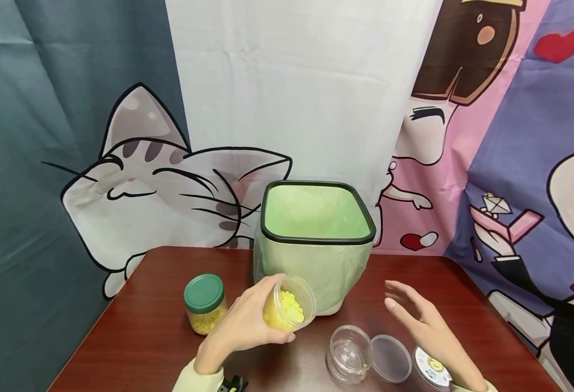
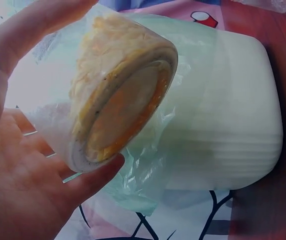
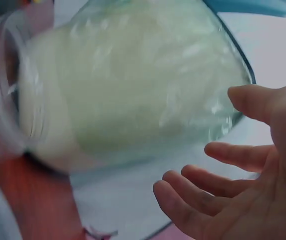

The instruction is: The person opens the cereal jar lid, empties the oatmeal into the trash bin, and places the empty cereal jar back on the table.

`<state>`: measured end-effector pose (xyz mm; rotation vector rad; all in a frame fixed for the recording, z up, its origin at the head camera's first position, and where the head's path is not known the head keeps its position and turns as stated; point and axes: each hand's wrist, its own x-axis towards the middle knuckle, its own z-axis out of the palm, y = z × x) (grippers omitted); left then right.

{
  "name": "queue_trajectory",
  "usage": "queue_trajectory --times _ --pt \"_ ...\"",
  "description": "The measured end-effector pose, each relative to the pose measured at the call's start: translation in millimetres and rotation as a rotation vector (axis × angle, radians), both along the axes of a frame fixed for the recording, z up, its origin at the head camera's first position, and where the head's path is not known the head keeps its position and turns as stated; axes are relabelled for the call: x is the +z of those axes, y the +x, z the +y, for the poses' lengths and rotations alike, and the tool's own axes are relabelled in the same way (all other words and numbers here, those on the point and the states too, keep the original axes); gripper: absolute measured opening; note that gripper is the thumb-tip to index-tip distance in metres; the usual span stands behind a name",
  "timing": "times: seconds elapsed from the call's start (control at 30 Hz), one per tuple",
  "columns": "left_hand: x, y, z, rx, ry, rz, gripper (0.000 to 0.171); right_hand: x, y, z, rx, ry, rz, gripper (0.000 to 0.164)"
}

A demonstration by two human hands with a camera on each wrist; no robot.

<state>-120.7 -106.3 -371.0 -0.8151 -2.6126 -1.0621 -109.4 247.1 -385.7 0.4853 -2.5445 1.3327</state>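
Observation:
My left hand [image 1: 247, 321] grips a clear plastic jar [image 1: 300, 296] of yellow flakes, tilted with its uncovered mouth toward the right. In the left wrist view the jar's base [image 2: 125, 110] faces the camera, and the flakes lie along its side. My right hand [image 1: 421, 326] hovers over the right of the table with fingers loosely bent and nothing in them. Below and left of it stands a clear jar [image 1: 349, 354] that looks nearly empty, beside a translucent lid [image 1: 391, 359]. A white printed lid [image 1: 432, 367] shows partly beneath my right forearm.
A pale green bin [image 1: 316, 261] with a black rim and a plastic liner stands at the back of the brown table [image 1: 135, 326]. To the left sits a green-lidded jar [image 1: 204, 302] of yellow pieces. A printed curtain [image 1: 296, 81] hangs behind.

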Motion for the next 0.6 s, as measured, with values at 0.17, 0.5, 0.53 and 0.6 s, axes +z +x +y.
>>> queue_trajectory --times 0.17,0.5,0.53,0.6 --pt "3.0 -0.7 1.6 0.009 0.016 0.017 0.092 11.6 -5.8 -19.4 0.080 -0.074 0.031 0.039" --pt "8.3 2.0 0.5 0.046 0.026 0.067 0.093 36.4 -18.5 -47.7 -0.009 -0.252 0.143 0.039" --pt "8.0 2.3 0.2 0.052 0.024 0.068 0.093 38.2 -19.8 -49.6 -0.017 -0.260 0.144 0.039" --pt "7.6 3.4 -0.3 0.058 0.021 0.068 0.093 41.2 -22.1 -53.1 -0.029 -0.269 0.142 0.040"
